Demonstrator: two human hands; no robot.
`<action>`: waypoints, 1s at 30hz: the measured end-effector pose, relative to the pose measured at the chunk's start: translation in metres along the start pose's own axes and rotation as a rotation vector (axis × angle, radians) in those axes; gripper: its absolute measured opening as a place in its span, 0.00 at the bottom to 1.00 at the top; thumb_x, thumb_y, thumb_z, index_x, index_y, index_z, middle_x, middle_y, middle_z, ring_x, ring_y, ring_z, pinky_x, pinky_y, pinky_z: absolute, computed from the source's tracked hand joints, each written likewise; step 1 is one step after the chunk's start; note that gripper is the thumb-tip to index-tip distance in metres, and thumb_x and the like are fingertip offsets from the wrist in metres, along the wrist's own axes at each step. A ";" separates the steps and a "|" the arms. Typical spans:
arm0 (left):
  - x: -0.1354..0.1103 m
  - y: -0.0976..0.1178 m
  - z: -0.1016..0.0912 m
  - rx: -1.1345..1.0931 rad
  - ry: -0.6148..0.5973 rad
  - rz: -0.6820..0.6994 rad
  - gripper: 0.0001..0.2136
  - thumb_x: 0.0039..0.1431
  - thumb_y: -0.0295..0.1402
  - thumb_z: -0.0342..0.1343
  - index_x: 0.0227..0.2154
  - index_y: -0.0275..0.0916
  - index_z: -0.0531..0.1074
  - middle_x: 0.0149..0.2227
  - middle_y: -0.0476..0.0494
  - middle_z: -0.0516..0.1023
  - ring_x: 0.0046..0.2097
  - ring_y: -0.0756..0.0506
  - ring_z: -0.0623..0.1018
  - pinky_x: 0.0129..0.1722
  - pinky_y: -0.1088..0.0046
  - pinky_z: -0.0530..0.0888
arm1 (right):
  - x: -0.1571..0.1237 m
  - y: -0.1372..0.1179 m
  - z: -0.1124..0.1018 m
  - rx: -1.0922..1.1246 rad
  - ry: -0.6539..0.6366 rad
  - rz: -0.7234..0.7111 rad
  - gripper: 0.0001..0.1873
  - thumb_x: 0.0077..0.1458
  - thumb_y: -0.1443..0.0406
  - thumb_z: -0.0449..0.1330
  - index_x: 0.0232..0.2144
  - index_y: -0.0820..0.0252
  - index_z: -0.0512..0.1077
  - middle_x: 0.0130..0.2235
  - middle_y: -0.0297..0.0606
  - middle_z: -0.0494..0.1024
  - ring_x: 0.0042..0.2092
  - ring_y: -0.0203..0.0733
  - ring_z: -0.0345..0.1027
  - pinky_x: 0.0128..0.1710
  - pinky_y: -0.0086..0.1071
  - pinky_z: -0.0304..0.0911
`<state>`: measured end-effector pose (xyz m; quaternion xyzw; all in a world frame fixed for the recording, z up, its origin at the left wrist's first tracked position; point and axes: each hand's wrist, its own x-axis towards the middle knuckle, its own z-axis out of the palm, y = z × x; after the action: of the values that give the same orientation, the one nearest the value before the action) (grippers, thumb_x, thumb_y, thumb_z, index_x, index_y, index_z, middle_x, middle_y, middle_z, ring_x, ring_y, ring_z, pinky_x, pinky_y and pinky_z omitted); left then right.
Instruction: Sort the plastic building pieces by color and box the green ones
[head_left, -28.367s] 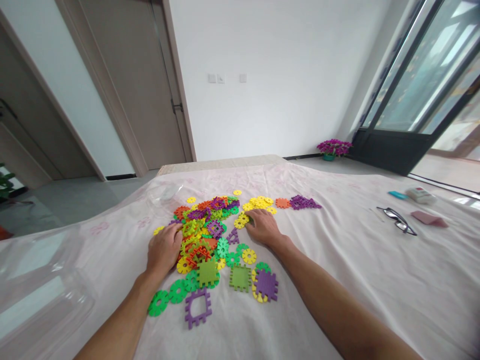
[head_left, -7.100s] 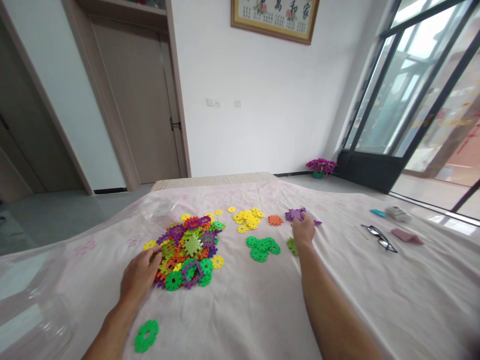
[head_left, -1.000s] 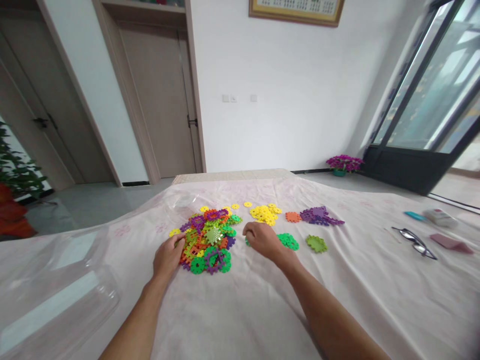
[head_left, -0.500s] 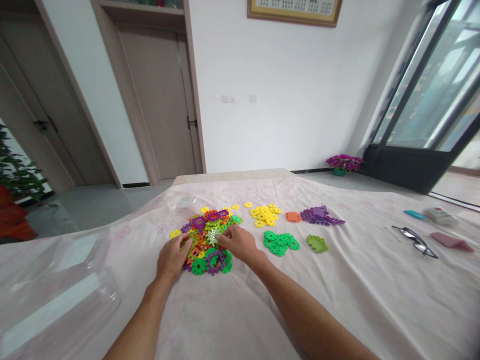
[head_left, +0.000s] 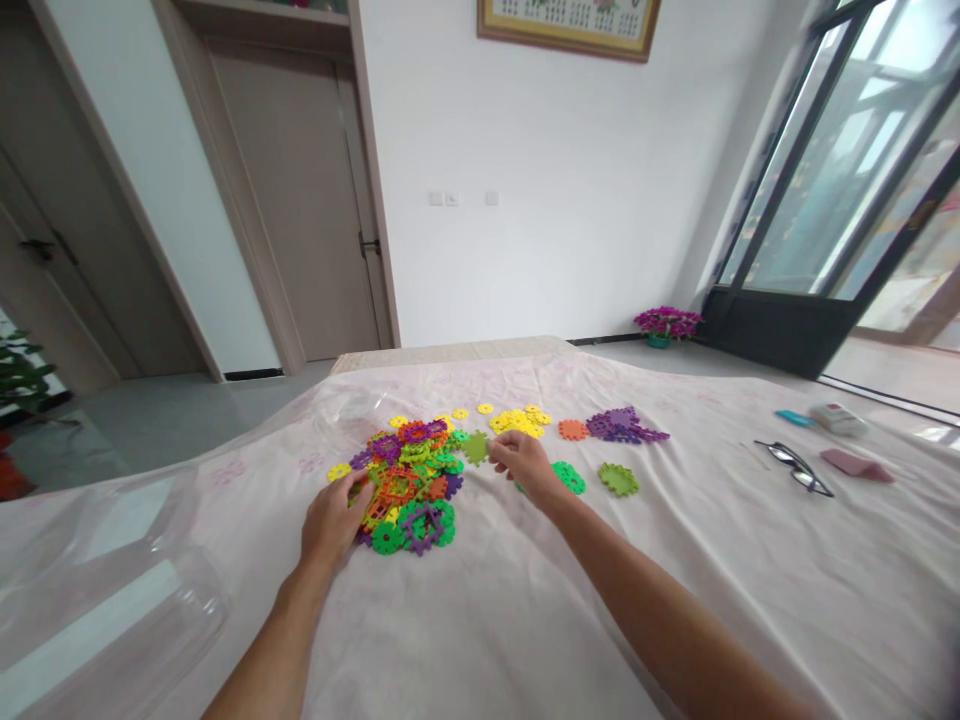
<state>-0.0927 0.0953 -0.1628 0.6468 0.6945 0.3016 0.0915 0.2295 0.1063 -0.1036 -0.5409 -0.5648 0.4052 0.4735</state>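
Between thumb and fingers, my right hand (head_left: 523, 462) pinches a light-green toothed plastic piece (head_left: 475, 448), held just right of a mixed pile of plastic pieces (head_left: 409, 485). Against the pile's left side rests my left hand (head_left: 335, 513), its fingers apart and touching the pieces. Beyond my right hand lies a yellow group of pieces (head_left: 519, 421). Green pieces (head_left: 568, 477) are partly hidden behind my right hand and wrist. Farther right are an orange piece (head_left: 574, 430), a purple stack (head_left: 621, 424) and a lone light-green piece (head_left: 619, 479).
Clear plastic containers (head_left: 112, 610) lie on the left of the pink cloth (head_left: 480, 620). On the right are glasses (head_left: 795, 467), a pink folded item (head_left: 857, 465), a white box (head_left: 838, 419) and a small blue object (head_left: 793, 418).
My right hand has moved right, away from the pile, with the light-green piece in its fingers. My left hand stays at the pile. The whole view has shifted slightly.
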 end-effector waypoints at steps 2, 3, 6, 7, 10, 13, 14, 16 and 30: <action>0.000 0.000 -0.001 -0.030 0.007 -0.021 0.21 0.62 0.46 0.46 0.51 0.43 0.73 0.54 0.42 0.76 0.55 0.41 0.74 0.55 0.65 0.68 | -0.002 0.008 -0.044 -0.042 0.142 0.000 0.16 0.48 0.53 0.61 0.29 0.61 0.69 0.26 0.36 0.77 0.26 0.35 0.68 0.23 0.26 0.58; 0.000 0.000 -0.001 -0.052 0.014 -0.032 0.21 0.62 0.46 0.46 0.50 0.43 0.73 0.54 0.42 0.76 0.55 0.41 0.74 0.55 0.65 0.68 | -0.004 0.013 -0.067 -0.074 0.188 0.000 0.17 0.48 0.52 0.60 0.29 0.61 0.69 0.26 0.37 0.77 0.26 0.36 0.68 0.24 0.27 0.59; -0.001 -0.003 -0.002 -0.160 0.051 -0.071 0.21 0.62 0.48 0.45 0.49 0.43 0.73 0.55 0.43 0.76 0.55 0.41 0.74 0.56 0.67 0.68 | -0.016 0.031 -0.132 -0.251 0.311 0.044 0.18 0.51 0.51 0.57 0.31 0.62 0.72 0.29 0.40 0.78 0.29 0.39 0.70 0.25 0.28 0.59; -0.001 -0.004 -0.002 -0.194 0.072 -0.090 0.21 0.62 0.48 0.45 0.49 0.43 0.73 0.55 0.43 0.76 0.55 0.42 0.74 0.56 0.67 0.68 | -0.021 0.037 -0.149 -0.397 0.356 0.071 0.18 0.52 0.52 0.57 0.31 0.61 0.73 0.29 0.40 0.78 0.29 0.40 0.70 0.26 0.29 0.58; -0.001 -0.009 -0.002 -0.236 0.168 -0.156 0.22 0.63 0.48 0.42 0.50 0.42 0.72 0.55 0.42 0.76 0.56 0.41 0.74 0.57 0.65 0.67 | -0.038 0.049 -0.180 -0.813 0.453 0.130 0.16 0.55 0.54 0.55 0.31 0.59 0.76 0.34 0.41 0.79 0.36 0.44 0.71 0.30 0.31 0.57; -0.002 -0.012 -0.002 -0.212 0.237 -0.212 0.24 0.64 0.48 0.40 0.52 0.41 0.71 0.55 0.39 0.75 0.56 0.39 0.73 0.57 0.62 0.68 | -0.050 0.051 -0.170 -0.943 0.448 0.047 0.16 0.60 0.59 0.50 0.37 0.58 0.76 0.42 0.43 0.79 0.43 0.46 0.71 0.38 0.33 0.59; -0.002 -0.012 -0.002 -0.196 0.233 -0.229 0.25 0.64 0.48 0.39 0.54 0.40 0.70 0.56 0.38 0.75 0.56 0.39 0.73 0.57 0.62 0.68 | -0.052 0.049 -0.160 -0.948 0.409 -0.017 0.17 0.61 0.60 0.48 0.40 0.58 0.76 0.44 0.43 0.78 0.45 0.46 0.70 0.41 0.33 0.60; -0.004 -0.009 -0.004 -0.152 0.193 -0.255 0.26 0.65 0.47 0.36 0.56 0.39 0.68 0.57 0.36 0.73 0.58 0.38 0.72 0.57 0.60 0.67 | -0.053 0.045 -0.133 -0.956 0.300 -0.146 0.19 0.63 0.62 0.48 0.47 0.61 0.74 0.49 0.46 0.76 0.50 0.46 0.68 0.49 0.34 0.58; -0.067 -0.022 -0.010 0.256 0.059 -0.069 0.34 0.66 0.48 0.32 0.66 0.26 0.52 0.62 0.26 0.66 0.63 0.35 0.65 0.61 0.56 0.60 | -0.056 0.066 -0.085 -0.879 0.160 -0.216 0.25 0.67 0.60 0.42 0.58 0.68 0.66 0.56 0.51 0.72 0.58 0.46 0.63 0.60 0.37 0.53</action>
<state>-0.1063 0.0290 -0.1838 0.6198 0.7515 0.2260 -0.0019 0.3254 0.0515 -0.1538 -0.6581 -0.6979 0.0326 0.2805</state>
